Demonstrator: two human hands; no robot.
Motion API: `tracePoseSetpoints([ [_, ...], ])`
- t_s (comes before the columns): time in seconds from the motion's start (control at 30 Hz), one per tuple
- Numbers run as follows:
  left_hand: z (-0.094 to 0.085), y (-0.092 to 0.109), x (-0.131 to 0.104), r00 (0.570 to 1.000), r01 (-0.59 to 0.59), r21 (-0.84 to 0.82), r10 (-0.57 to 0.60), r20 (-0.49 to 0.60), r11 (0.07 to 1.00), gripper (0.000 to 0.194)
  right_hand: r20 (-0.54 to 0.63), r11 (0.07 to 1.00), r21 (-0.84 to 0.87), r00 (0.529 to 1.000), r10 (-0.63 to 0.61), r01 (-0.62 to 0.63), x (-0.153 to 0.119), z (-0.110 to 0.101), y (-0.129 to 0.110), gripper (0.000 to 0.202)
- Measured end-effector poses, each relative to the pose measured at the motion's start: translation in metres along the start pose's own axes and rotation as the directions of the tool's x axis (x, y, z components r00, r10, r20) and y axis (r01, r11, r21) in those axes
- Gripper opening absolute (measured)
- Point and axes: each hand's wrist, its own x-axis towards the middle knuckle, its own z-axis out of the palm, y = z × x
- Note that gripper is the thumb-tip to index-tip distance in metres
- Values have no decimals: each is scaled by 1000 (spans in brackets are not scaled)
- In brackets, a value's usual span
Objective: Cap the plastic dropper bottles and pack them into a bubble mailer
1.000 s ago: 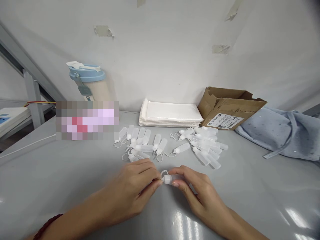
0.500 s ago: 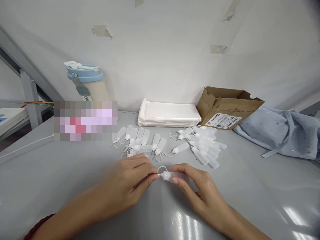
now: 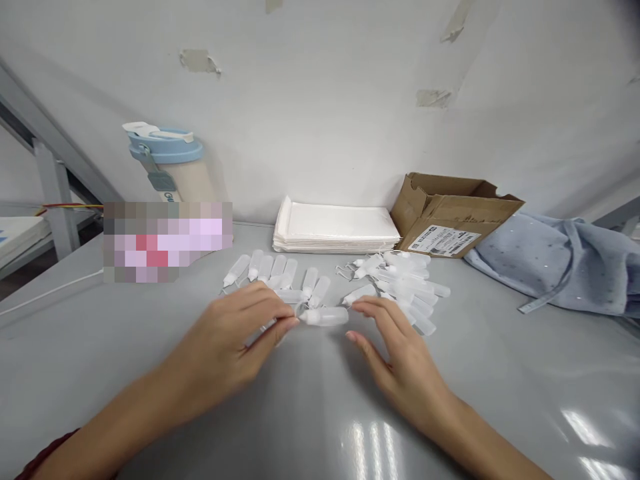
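Note:
Between my hands a small translucent squeeze bottle (image 3: 327, 316) lies sideways, its pointed white tip to the left. My left hand (image 3: 245, 330) pinches it at that tip with thumb and forefinger. My right hand (image 3: 395, 353) is off the bottle, thumb and fingers apart, close to its base. Just beyond my left hand lies a group of similar bottles (image 3: 279, 268), partly hidden by the hand. Past my right fingers is a heap of more bottles (image 3: 407, 283) with thin looped cap straps. One single bottle (image 3: 361, 293) lies at the heap's left side.
A stack of white padded envelopes (image 3: 340, 227) rests against the wall. Right of it, an open cardboard box (image 3: 450, 217) stands beside a blue-grey cloth (image 3: 555, 267). A blue-lidded tumbler (image 3: 167, 157) is at the back left, behind a pixelated patch. A white cable crosses the left edge.
The bottle has moved away from me toward the group at the back. My right hand has let go of its body; my left hand still pinches the tip end.

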Motion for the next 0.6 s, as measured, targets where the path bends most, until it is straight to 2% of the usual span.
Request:
tracePoseSetpoints([
  [0.07,-5,-4,2,999,41,21,-40,-26,999,11,-37,991,-124,998,-55,50,2,2,7,30],
  [0.17,-11,-11,4,997,78,43,-78,-13,996,12,4,970,-226,995,-95,94,5,3,17,36],
  [0.37,-14,-21,4,987,140,113,-148,59,984,18,118,950,-291,990,-78,110,6,8,30,40],
  [0.6,-9,-25,1,963,249,189,-264,58,950,23,57,947,-302,994,-96,109,4,7,32,41],
])
